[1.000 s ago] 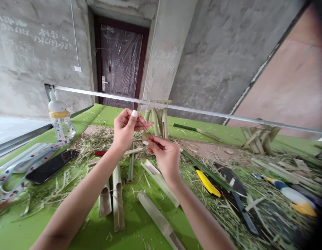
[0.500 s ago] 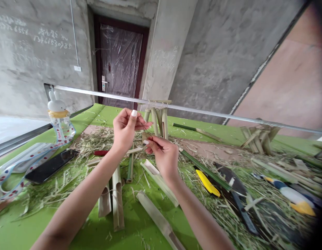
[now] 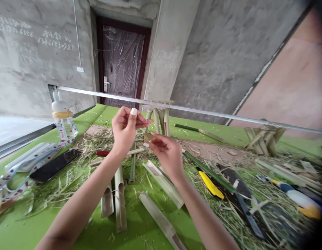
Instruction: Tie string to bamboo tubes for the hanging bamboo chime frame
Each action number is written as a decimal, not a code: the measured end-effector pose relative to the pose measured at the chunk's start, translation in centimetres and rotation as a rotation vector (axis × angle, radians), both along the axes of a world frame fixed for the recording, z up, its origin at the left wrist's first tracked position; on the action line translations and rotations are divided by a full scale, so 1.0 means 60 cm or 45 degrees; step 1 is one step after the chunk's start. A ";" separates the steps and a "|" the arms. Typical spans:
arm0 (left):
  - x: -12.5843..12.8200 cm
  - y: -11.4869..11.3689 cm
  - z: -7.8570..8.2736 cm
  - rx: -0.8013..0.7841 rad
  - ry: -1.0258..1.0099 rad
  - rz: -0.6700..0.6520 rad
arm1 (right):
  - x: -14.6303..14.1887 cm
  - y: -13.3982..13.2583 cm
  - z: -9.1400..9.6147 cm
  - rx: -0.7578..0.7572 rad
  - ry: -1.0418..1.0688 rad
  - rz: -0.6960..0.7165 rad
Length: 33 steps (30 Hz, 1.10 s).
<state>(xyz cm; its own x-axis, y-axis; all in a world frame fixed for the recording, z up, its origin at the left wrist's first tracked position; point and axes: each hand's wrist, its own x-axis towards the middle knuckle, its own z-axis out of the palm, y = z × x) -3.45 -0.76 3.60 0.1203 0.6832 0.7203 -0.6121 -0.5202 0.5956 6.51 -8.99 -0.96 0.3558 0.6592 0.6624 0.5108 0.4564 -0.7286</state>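
My left hand (image 3: 124, 130) is raised over the table with its thumb and fingers pinched on a thin dark string (image 3: 146, 127). Lower and to the right, my right hand (image 3: 166, 151) pinches the same string, which bends into a small loop by its fingertips. Just behind those fingertips shows a small brown piece (image 3: 147, 136); whether it hangs on the string I cannot tell. Below my hands lie split bamboo pieces (image 3: 120, 203), some with thin string at their ends. Another cut bamboo tube (image 3: 161, 217) rests nearer to me.
Bamboo tubes (image 3: 161, 122) hang beyond my hands near a metal rail (image 3: 202, 113). On the right lie a yellow-handled tool (image 3: 211, 185), a dark blade (image 3: 235, 180) and heaps of shavings. A phone (image 3: 55, 166) and a bottle (image 3: 63, 119) are on the left.
My right hand has moved slightly down and away from my left, and the string's loop shows more plainly between them. The whole view has shifted a little.
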 end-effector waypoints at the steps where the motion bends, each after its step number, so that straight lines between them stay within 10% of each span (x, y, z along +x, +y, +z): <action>1: 0.002 -0.001 -0.001 0.005 0.013 -0.009 | 0.001 -0.002 0.001 0.030 -0.029 -0.018; 33: 0.017 -0.002 -0.012 -0.130 0.071 -0.037 | -0.008 -0.009 0.004 0.154 -0.519 -0.345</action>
<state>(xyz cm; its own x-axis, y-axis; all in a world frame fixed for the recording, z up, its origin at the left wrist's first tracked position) -2.46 -0.88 2.86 0.1793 0.7484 0.6385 -0.5904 -0.4373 0.6784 6.04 -9.50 -0.72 0.1998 0.4891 0.8491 0.8546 0.3370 -0.3952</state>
